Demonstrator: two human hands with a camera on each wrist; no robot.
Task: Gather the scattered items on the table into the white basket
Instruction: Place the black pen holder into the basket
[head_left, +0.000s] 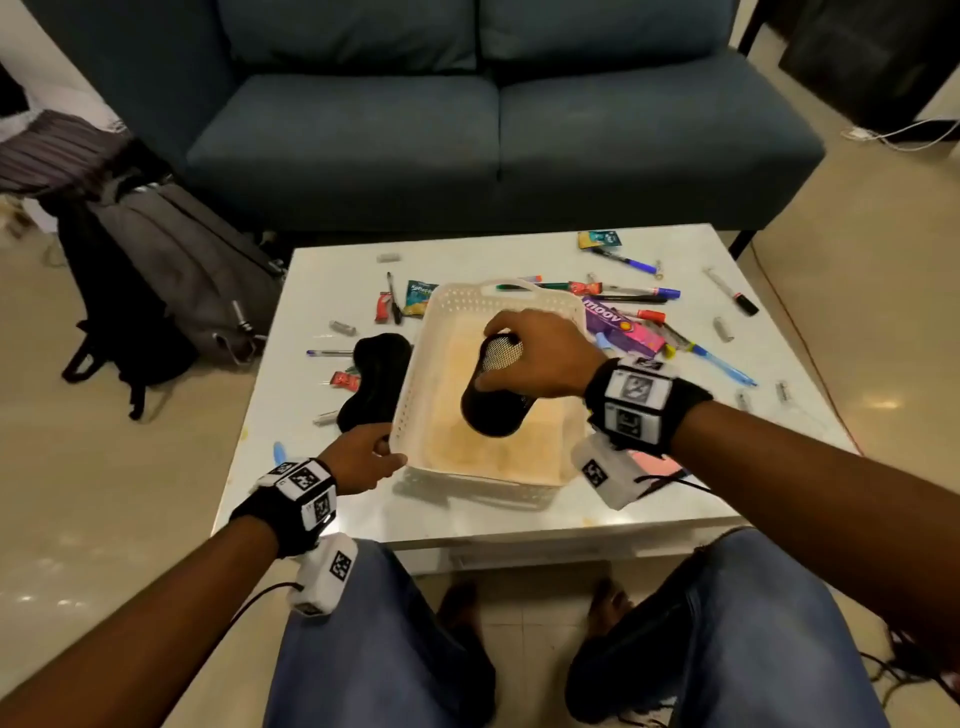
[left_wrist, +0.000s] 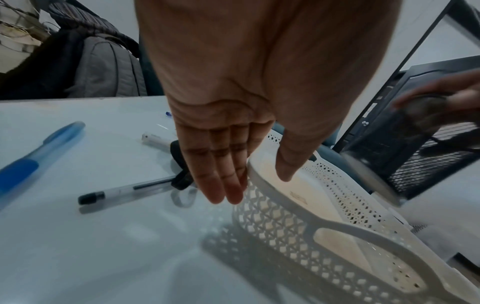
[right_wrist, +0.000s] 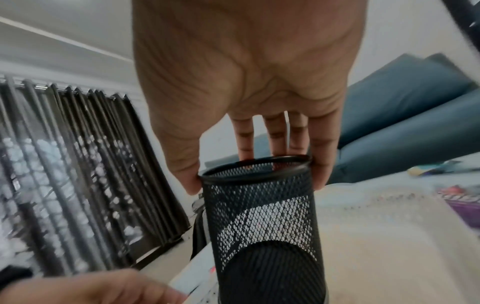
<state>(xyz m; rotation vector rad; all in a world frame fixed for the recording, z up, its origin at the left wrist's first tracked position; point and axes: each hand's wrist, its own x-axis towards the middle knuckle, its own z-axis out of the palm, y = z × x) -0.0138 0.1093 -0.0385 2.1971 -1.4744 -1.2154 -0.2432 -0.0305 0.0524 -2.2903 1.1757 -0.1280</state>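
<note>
Gripping mesh pen cup (head_left: 494, 387) over white basket (head_left: 415, 374) | right hand (head_left: 540, 353) | left hand (head_left: 361, 460) pinching basket rim

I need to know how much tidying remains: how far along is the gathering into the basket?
Barely begun. Done: nothing lies in the white basket yet; its floor is bare. In hand: the right hand grips a black mesh pen cup by its rim above the basket, while the left hand holds the basket's near corner. Left: pens, markers, snack packets, the purple box and a black pouch are scattered on the table.
</note>
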